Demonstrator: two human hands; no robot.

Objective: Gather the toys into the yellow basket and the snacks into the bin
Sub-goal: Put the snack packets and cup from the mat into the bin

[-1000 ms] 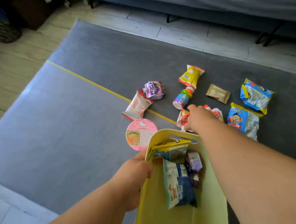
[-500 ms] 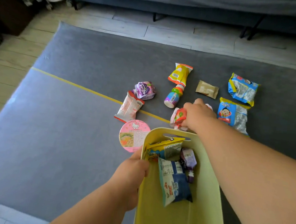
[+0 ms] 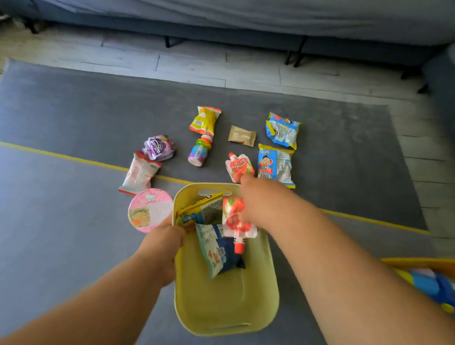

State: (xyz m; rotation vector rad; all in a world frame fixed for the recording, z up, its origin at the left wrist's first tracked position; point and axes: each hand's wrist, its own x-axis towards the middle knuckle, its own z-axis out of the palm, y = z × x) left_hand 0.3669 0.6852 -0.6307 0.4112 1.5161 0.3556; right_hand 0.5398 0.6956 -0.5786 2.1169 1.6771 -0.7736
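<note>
A pale yellow bin [image 3: 225, 307] stands on the grey mat with a dark blue packet [image 3: 215, 249] and a yellow packet [image 3: 191, 215] inside. My left hand [image 3: 162, 243] grips its left rim. Over the bin's far end, my right hand [image 3: 262, 204] holds a red spout pouch [image 3: 234, 216] with the spout pointing down. A second red pouch [image 3: 238, 167] lies just beyond the bin. At the right edge sits a yellow basket [image 3: 430, 264] with a blue toy [image 3: 433, 286] in it.
Scattered on the mat beyond the bin are two blue packets [image 3: 275, 165] [image 3: 282, 129], a brown packet [image 3: 242, 135], a yellow packet [image 3: 205, 120], a colourful bottle [image 3: 199, 151], a purple pouch [image 3: 159, 147], a white-red packet [image 3: 140, 173] and a pink cup [image 3: 149, 210]. A grey sofa [image 3: 232, 8] is behind.
My right hand has taken one red pouch off the mat and brought it back over the bin. The view has tilted up, so the yellow basket now shows at right.
</note>
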